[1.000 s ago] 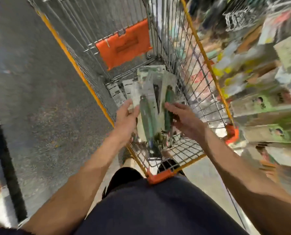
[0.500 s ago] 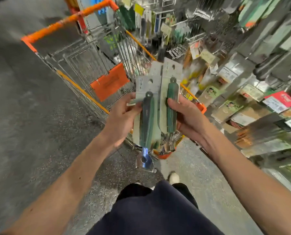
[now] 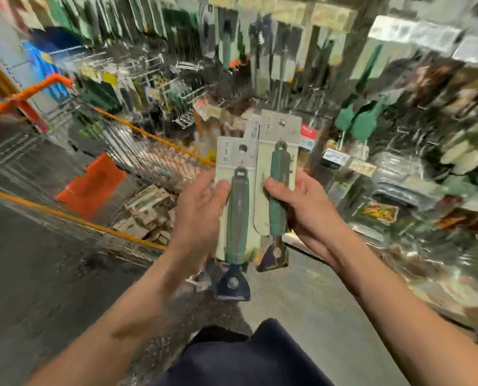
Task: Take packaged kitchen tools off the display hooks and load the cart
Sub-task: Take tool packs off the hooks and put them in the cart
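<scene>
Left hand (image 3: 201,215): our thumb and fingers pinch the left pack (image 3: 236,207) by its edge.
Right hand (image 3: 304,207): our fingers hold the right pack (image 3: 278,176).
Place: both packs are upright, just right of the cart (image 3: 79,220), over the floor (image 3: 302,302).
Risk: we judge the edge pinch thin, so the heavy tool head could twist the left pack loose.

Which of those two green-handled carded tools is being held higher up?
The green-handled carded tool in the right hand; its card top rises above the neighbouring tool in the left hand.
</scene>
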The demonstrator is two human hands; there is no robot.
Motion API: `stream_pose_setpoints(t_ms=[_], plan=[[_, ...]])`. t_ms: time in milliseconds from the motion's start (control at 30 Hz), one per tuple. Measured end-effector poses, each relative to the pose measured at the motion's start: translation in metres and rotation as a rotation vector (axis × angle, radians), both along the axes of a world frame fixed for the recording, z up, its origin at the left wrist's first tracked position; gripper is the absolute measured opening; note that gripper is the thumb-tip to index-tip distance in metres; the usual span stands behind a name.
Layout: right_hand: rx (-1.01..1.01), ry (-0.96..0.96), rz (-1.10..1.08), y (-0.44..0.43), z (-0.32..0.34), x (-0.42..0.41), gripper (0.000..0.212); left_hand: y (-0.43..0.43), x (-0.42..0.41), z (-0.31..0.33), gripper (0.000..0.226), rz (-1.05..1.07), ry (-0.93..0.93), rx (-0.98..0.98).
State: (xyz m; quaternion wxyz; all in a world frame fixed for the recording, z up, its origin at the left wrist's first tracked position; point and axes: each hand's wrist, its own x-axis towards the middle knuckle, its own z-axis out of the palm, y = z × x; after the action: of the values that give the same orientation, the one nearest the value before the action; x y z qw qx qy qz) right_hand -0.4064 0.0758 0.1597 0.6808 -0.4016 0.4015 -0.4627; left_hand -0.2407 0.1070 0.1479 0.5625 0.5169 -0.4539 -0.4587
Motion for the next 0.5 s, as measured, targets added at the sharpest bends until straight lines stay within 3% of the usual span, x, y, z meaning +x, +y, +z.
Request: stream_pose_setpoints(t_ms=[167,367,500], plan=[[-0.036,0.015,-0.183,0.054,0.003,-0.114,0.051,0.035,-0.114,0.003,0.022,-0.112,0.03,-0.055],[-0.077,0.051,-0.421,0.097,0.02,-0.236,0.026,0.049,-0.237,0.022,0.026,-0.199,0.117,0.031],[-0.136,0.103,-0.494,0.11,0.043,-0.295,0.037,0.046,-0.291,0.046,0.023,-0.289,0.093,0.015]])
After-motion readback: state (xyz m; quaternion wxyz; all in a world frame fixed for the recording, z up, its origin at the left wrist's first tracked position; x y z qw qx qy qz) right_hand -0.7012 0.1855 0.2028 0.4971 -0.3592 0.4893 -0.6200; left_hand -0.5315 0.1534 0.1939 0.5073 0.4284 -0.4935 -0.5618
